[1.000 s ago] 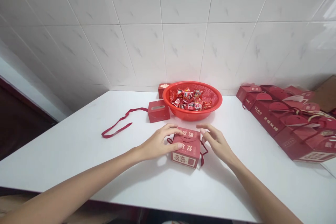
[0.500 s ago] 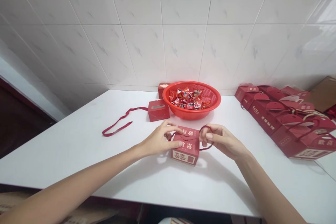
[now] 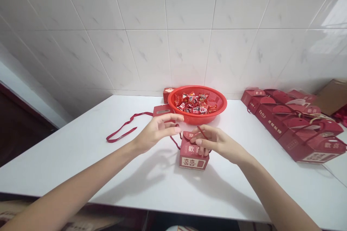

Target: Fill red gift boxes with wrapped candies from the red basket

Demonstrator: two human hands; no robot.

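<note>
Red box (image 3: 191, 158) on desk (image 3: 67, 155), under right hand (image 3: 218, 144), fingers curled on right cord (image 3: 201, 130). Left hand (image 3: 151, 133) parted at left cord (image 3: 175, 143). Probably light, crushable card; I'd grip cords.

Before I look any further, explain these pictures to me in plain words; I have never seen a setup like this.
There is no machine here: a person works with two bare hands. The pictures come from one camera worn on the head, looking forward and down. On the white table stands a small red box with a cord handle at each side. The left hand is at the left cord; whether it grips is unclear. The right hand is over the box's top, the right cord at its fingers. Behind is a red basket of wrapped packets, with a ribbon to the left and more red boxes to the right.
</note>
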